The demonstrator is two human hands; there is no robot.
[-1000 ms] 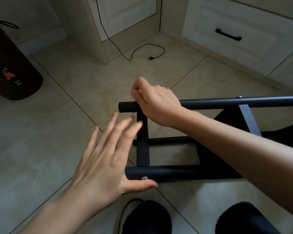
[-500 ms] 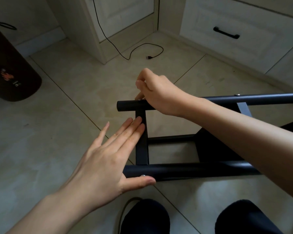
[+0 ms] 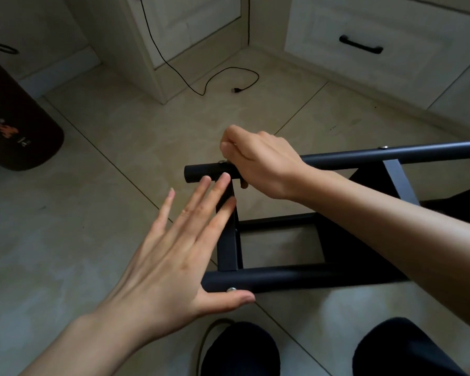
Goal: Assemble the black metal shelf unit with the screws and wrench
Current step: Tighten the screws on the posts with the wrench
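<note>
- Nearest: dark-clad knees (image 3: 242,348) at the bottom edge, on the tiled floor (image 3: 98,213).
- Shelf frame (image 3: 296,278) lying on its side on the floor just beyond the knees; near tube with a screw head (image 3: 231,289) at its left end.
- Left hand (image 3: 168,261) flat, fingers straight and spread, fingertips (image 3: 224,177) against the short crossbar (image 3: 227,248) and far tube, thumb under the near tube. Holds nothing.
- Right hand (image 3: 258,161) curled over the far tube (image 3: 201,172) at its left end, directly above a second screw (image 3: 222,162). Wrench or bare fingers on the screw: cannot tell, grip hidden by the knuckles.
- Step in hand, judged: tightening the far-tube screw into the crossbar. Keep crossbar square to both tubes with the flat hand; seat the tool fully before turning; turn in short strokes; stop at firm resistance.
- Third screw (image 3: 383,147) further right on the far tube.
- Obstruction: right forearm crossing over the frame, hiding part of the joint.
- Further off: dark bin (image 3: 14,126) at left, loose black cable (image 3: 223,77) on the floor, cabinet drawer (image 3: 361,44) at the back. None near the work.
</note>
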